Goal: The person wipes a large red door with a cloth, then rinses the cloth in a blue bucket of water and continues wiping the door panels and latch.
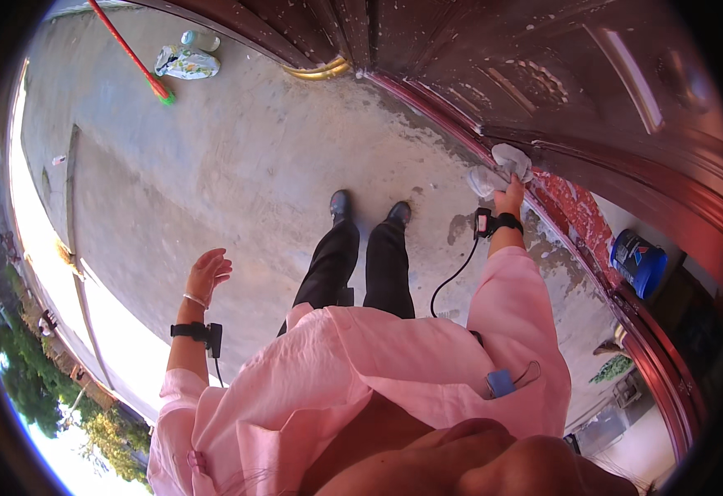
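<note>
My right hand (510,197) grips a whitish cloth (511,161), which hangs in folds on both sides of the fingers. The cloth lies against the lower edge of a dark red panelled door (560,74), beside the red door frame (439,111). White specks and suds dot the door's surface. Out to the other side, my left hand (208,276) hangs in the air over the concrete floor, holding nothing, its fingers loosely bent and a little apart. Soapy foam covers part of the red threshold (569,204) near the right hand.
A blue bucket (637,263) stands beyond the threshold. Far off lie a patterned plastic bag (187,63), a capped clear container (200,41) and a red-handled broom (127,49) with green bristles. Wet patches mark the concrete floor (243,155) along the frame. A cable (454,276) dangles from my right wrist strap.
</note>
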A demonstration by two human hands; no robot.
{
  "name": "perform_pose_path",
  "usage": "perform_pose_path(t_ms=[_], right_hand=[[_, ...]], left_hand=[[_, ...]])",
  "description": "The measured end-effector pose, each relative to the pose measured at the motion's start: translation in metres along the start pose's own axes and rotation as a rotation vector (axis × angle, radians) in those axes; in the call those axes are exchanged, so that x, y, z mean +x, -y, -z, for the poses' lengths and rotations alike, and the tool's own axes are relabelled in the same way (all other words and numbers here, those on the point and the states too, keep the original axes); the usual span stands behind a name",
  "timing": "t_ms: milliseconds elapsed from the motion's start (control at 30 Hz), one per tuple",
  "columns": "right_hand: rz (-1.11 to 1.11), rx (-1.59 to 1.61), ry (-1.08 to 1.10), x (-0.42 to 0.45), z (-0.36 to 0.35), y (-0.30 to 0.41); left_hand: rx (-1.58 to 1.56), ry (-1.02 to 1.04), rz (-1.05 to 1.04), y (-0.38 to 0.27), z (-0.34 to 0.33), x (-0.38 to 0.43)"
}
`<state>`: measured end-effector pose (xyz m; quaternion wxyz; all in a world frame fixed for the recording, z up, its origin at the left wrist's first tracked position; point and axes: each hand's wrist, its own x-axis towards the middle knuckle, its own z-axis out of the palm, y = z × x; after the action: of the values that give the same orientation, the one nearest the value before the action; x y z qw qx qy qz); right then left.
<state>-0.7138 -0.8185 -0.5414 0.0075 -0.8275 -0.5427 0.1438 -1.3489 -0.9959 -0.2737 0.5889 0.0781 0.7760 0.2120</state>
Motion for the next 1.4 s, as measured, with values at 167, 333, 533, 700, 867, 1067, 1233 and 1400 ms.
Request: perform_pose_path(t_ms=[167, 333, 533, 700, 867, 1067, 1233, 1400], right_hand=[[-0.007, -0.055, 0.035, 0.073, -0.065, 0.023], [0.093, 0.093, 0.035, 0.104, -0.111, 0.089], [0.488, 0.474, 0.286, 0.096, -0.047, 0.24], [-0.428, 2.014, 0.575, 0.085, -0.045, 0.257], [-0.332, 2.056, 0.514, 0.044, 0.158, 0.245], [0.041, 1.841, 0.124, -0.036, 0.37, 0.228], [0.611, 1.487, -0.575, -0.073, 0.487, 0.27], [0.894, 0.535, -1.343, -0.037, 0.588, 0.406]], left_hand=[[-0.003, -0.069, 0.076, 0.03, 0.013, 0.013], [-0.036, -0.16, 0.18, 0.073, 0.02, 0.02], [-0.114, -0.178, 0.198, 0.088, 0.013, 0.017], [-0.115, -0.116, 0.086, 0.048, 0.008, -0.005], [-0.189, -0.092, 0.013, 0.058, 0.021, -0.016], [-0.264, -0.082, -0.027, 0.053, 0.023, -0.021], [-0.371, -0.078, -0.138, 0.049, 0.022, -0.018], [-0.353, -0.114, -0.125, 0.059, 0.025, -0.038]])
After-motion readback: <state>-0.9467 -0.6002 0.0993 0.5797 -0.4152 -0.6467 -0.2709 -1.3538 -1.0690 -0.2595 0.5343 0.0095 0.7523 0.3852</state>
